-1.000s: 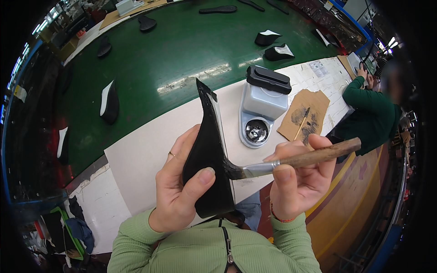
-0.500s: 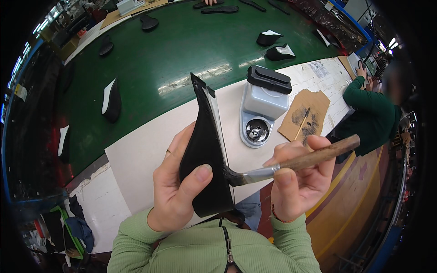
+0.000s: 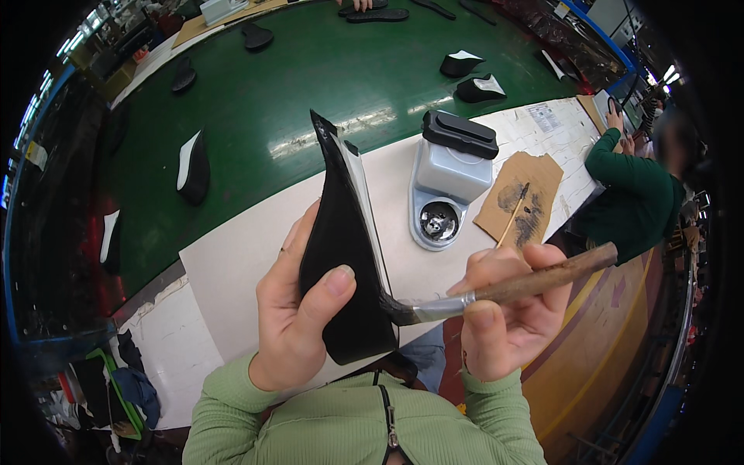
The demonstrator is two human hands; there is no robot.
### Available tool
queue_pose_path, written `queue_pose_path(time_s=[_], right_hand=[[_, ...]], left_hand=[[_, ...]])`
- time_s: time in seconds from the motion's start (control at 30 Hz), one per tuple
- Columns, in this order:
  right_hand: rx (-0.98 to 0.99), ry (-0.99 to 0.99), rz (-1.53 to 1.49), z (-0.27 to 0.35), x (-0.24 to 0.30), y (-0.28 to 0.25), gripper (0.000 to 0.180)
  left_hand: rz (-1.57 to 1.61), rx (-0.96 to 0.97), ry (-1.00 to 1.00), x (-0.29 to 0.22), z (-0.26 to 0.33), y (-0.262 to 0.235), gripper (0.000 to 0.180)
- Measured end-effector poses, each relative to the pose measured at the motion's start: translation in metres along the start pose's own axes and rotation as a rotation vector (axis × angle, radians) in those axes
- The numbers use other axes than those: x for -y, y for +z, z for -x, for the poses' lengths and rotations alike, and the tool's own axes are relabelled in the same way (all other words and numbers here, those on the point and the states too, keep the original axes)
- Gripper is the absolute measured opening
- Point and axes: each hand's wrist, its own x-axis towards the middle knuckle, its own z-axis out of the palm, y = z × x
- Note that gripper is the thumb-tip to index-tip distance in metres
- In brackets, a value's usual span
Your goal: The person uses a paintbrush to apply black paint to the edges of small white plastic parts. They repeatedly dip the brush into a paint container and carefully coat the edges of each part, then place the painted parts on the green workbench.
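My left hand (image 3: pixel 298 318) is closed round a black wedge shoe sole (image 3: pixel 339 256), thumb on its broad side. The sole stands on end, its thin tip up, with a pale inner face turned to the right. In my right hand (image 3: pixel 511 318) is a brush (image 3: pixel 535 279) with a wooden handle and metal ferrule, pinched between thumb and fingers. Its dark bristles touch the sole's right edge near the thick end. Beyond my right hand stands a pale plastic glue pot (image 3: pixel 452 170) with a black lid and a round cup (image 3: pixel 439 222) of dark liquid.
A stained cardboard piece (image 3: pixel 535 194) with a thin stick (image 3: pixel 513 213) lies right of the pot. On the green conveyor belt (image 3: pixel 256 116) are several wedge soles (image 3: pixel 194 167) and flat soles (image 3: pixel 377 15). A co-worker in a green sleeve (image 3: pixel 632 163) is at the right; another person's hand shows at the far end.
The brush has slid slightly down along the sole's edge. The sole's tip has tilted a little left. Soles on the belt have shifted slightly right.
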Motion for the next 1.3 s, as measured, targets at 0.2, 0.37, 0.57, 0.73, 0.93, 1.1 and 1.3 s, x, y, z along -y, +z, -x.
queue_pose_path(time_s=[0.2,0.37,0.57,0.73,0.93,1.1,1.3], right_hand=[[0.027,-0.015,0.063,0.001,0.004,0.0,0.058],[0.032,-0.045,0.05,0.002,0.004,0.003,0.058],[0.087,-0.119,0.019,0.0,0.001,0.002,0.06],[0.157,-0.147,0.118,0.0,0.005,-0.002,0.06],[0.211,-0.205,0.214,0.0,0.008,-0.004,0.061],[0.225,-0.229,0.24,0.0,0.011,-0.002,0.063],[0.289,-0.243,0.264,-0.004,0.016,-0.002,0.066]], left_hand=[[0.051,-0.012,-0.004,-0.001,-0.001,0.002,0.054],[0.095,-0.005,-0.006,-0.001,-0.004,0.003,0.054],[0.179,0.007,-0.055,-0.002,-0.006,0.003,0.053],[0.236,-0.021,-0.111,-0.003,-0.007,0.004,0.053],[0.345,-0.053,-0.176,-0.005,-0.007,0.006,0.051],[0.355,-0.059,-0.23,-0.006,-0.009,0.006,0.05],[0.395,-0.05,-0.327,-0.008,-0.009,0.004,0.049]])
